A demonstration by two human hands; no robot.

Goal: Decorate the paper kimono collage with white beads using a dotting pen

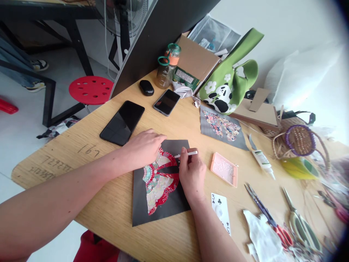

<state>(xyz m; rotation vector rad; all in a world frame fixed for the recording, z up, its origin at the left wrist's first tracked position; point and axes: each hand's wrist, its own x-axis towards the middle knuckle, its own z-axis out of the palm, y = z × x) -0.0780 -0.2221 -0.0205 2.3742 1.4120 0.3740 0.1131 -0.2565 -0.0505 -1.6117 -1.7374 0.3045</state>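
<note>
My right hand [192,173] is closed around a thin white stick-like pen [188,154], whose tip points left at the upper right edge of a dress-shaped fabric piece [163,182]. That piece is red and cream with a mint part, dotted with small white beads, and lies on a black sheet [141,214]. My left hand [144,147] rests on the sheet's upper left side with its fingers on the fabric's edge, holding nothing visible; some fingertips are hidden. Right of my right hand are a pink tray [235,178] of tiny beads and a three of clubs card [223,205].
Two phones [122,122], a black case [146,87] and a bottle [165,74] stand at the back left. A green panda bag [231,83] is behind a second fabric piece [222,125]. Glue [262,160], scissors [263,209] and a basket [300,140] lie right.
</note>
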